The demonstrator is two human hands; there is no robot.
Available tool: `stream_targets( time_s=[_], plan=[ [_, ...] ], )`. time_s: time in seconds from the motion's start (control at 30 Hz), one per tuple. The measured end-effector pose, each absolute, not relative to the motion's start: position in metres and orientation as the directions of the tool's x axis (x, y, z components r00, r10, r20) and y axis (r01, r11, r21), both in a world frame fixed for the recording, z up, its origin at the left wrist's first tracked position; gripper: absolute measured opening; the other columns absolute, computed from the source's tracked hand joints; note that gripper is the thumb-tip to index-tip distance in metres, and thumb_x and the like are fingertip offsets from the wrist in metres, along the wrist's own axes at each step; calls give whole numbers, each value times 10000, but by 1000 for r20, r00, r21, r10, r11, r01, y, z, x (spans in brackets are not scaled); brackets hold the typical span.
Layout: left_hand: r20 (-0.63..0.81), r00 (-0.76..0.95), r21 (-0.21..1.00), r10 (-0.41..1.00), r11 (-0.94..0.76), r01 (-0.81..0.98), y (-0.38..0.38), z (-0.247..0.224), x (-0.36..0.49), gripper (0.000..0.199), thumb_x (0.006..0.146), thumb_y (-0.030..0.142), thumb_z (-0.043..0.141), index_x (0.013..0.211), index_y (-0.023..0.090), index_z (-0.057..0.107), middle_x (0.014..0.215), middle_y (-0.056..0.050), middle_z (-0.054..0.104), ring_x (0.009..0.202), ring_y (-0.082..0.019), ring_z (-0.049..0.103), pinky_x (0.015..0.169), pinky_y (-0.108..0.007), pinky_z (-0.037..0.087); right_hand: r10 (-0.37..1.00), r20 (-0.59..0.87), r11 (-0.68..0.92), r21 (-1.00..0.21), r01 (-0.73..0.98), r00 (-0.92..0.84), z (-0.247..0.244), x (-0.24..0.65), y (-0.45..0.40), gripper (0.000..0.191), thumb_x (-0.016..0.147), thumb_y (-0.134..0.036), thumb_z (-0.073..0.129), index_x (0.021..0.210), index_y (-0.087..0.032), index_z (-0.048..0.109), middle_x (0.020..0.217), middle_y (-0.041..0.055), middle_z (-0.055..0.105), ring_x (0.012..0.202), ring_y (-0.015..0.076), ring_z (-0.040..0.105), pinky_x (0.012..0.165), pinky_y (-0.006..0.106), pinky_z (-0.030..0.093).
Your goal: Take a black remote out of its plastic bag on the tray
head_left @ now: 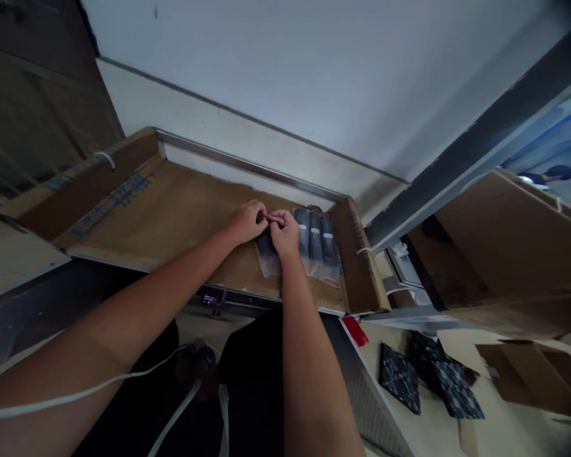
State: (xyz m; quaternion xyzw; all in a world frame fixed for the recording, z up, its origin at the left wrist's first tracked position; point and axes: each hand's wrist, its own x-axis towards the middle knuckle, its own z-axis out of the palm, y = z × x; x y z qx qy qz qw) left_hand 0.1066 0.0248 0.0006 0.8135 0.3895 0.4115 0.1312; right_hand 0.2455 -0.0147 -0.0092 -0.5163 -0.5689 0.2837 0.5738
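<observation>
My left hand (pixel 248 222) and my right hand (pixel 285 233) meet over a cardboard-lined work surface (pixel 190 209). Fingers of both hands are pinched together at the upper end of a clear plastic bag (pixel 268 257) with a dark item inside. A small reddish bit shows between the fingertips, too small to name. Right of my right hand lie several more clear bags (pixel 315 241) side by side, each holding a dark, long item with a white band. My right hand partly covers the nearest bags.
Cardboard side walls (pixel 361 254) edge the surface, with a pale panel (pixel 266 76) behind. A white cord (pixel 76 397) crosses my left forearm. Dark patterned packs (pixel 433 368) and an open cardboard box (pixel 537 374) lie lower right. A person (pixel 549 174) is far right.
</observation>
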Motion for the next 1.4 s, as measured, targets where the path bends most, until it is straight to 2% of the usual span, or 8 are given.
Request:
stream_targets(
  time_s=[0.37,0.57,0.67,0.77,0.9,1.07,1.23,1.4],
  plan=[
    [552,290,577,782,-609,545,28,-1,108,88,783,172,572,758,211,497,804,-36,592,798,-186,547,760,-333,453,905,345,280,-924,260,249,-11,246,-12,172,748,-162,475,904,-223,516,898,42,713,924,179,703,893,343,531],
    [565,15,635,825,-447,630,50,-6,88,56,804,171,553,843,206,534,925,-85,617,914,-227,552,881,-404,461,883,327,188,-904,384,337,-8,247,-16,140,821,-340,536,871,-212,559,786,21,667,745,181,644,721,300,504],
    [543,-44,645,839,-383,661,68,-16,73,214,760,91,521,931,202,587,970,-97,644,944,-244,562,904,-431,458,880,336,126,-846,518,336,-3,244,-19,221,823,-432,573,798,-212,587,685,-13,602,632,158,558,631,275,437],
    [521,36,625,853,-410,665,82,-22,62,268,728,57,502,916,195,633,941,-93,667,920,-241,579,895,-420,467,899,337,101,-781,617,279,1,242,-21,275,783,-486,642,757,-214,605,607,-42,534,572,141,490,587,265,380],
    [464,225,616,857,-494,613,92,-18,51,305,687,44,499,887,191,676,934,-75,691,876,-211,603,862,-363,490,933,302,114,-763,636,194,3,245,-21,325,753,-531,679,772,-212,623,604,-53,512,564,131,465,570,256,352],
    [396,330,631,857,-515,580,92,-13,45,311,731,107,507,942,200,715,958,-72,718,863,-205,633,823,-337,497,954,262,96,-735,671,149,6,245,-24,346,732,-548,703,758,-210,635,613,-50,514,573,129,458,553,254,324],
    [430,427,546,796,-606,579,85,-11,48,232,787,215,543,921,230,732,923,-62,729,834,-212,641,826,-349,491,954,257,100,-761,641,157,6,240,-33,343,743,-541,690,816,-208,647,608,-65,459,573,126,437,546,246,313],
    [409,449,511,795,-607,609,81,-12,49,234,811,202,515,923,233,718,978,-64,727,909,-226,641,887,-374,475,952,242,109,-839,532,188,3,241,-41,346,740,-529,685,850,-203,641,630,-67,460,580,120,429,567,236,347]
  ],
)
